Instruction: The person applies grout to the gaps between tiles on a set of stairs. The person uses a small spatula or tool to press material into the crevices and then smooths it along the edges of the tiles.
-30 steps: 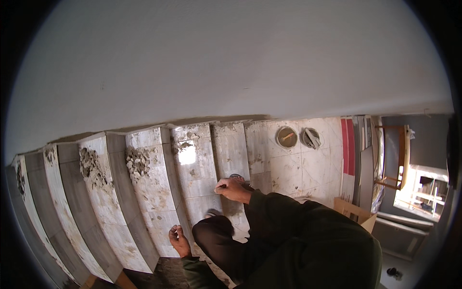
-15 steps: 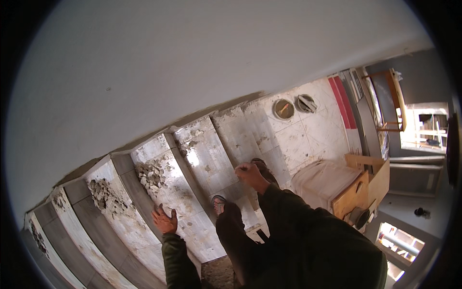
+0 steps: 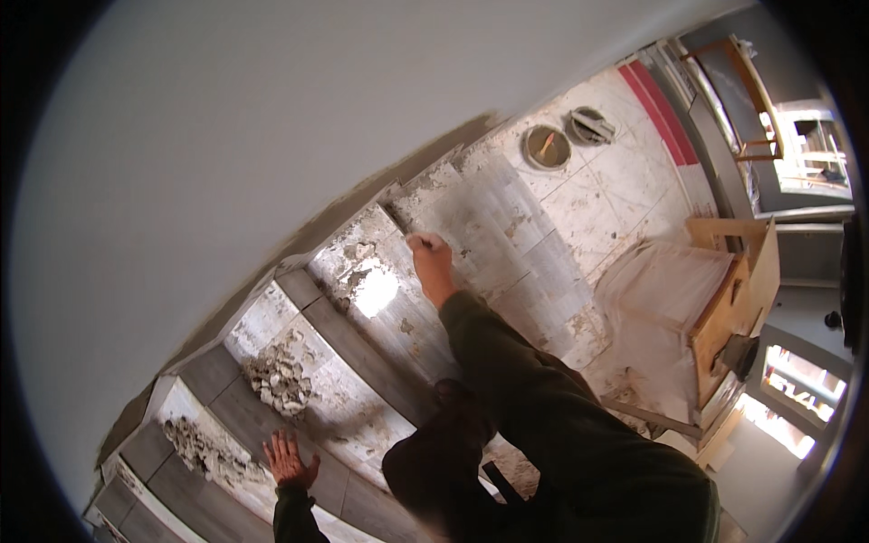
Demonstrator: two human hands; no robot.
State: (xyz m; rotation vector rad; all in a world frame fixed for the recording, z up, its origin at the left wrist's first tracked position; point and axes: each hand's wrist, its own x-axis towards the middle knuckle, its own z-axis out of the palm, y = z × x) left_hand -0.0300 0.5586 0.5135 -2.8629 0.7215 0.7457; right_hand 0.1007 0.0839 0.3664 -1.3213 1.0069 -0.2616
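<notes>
A staircase faced in grey wood-look tile [image 3: 503, 244] runs diagonally below me, its treads smeared with pale dust. My left hand [image 3: 290, 462], fingers spread, is at a step's edge at the lower left; whether it presses on the tile I cannot tell. Close to it lie a heap of broken mortar chunks [image 3: 279, 380] and, one step over, more mortar rubble [image 3: 204, 450]. My right hand [image 3: 433, 258] is closed near the edge of a tread in the middle. Whatever its fingers hold, if anything, is hidden. Mortar crumbs [image 3: 358, 255] lie on the tread to its left.
A grey wall [image 3: 235, 154] borders the steps. On the tiled floor stand a bucket [image 3: 547, 147] with an orange-handled tool and a second bucket [image 3: 590, 127] with pale pieces in it. A wooden box [image 3: 742, 299] stands beside plastic sheeting [image 3: 661, 281] at the right.
My right hand has moved left and away from me, toward the wall side of the steps. My left hand is lower in view, still spread. My view has shifted and turned.
</notes>
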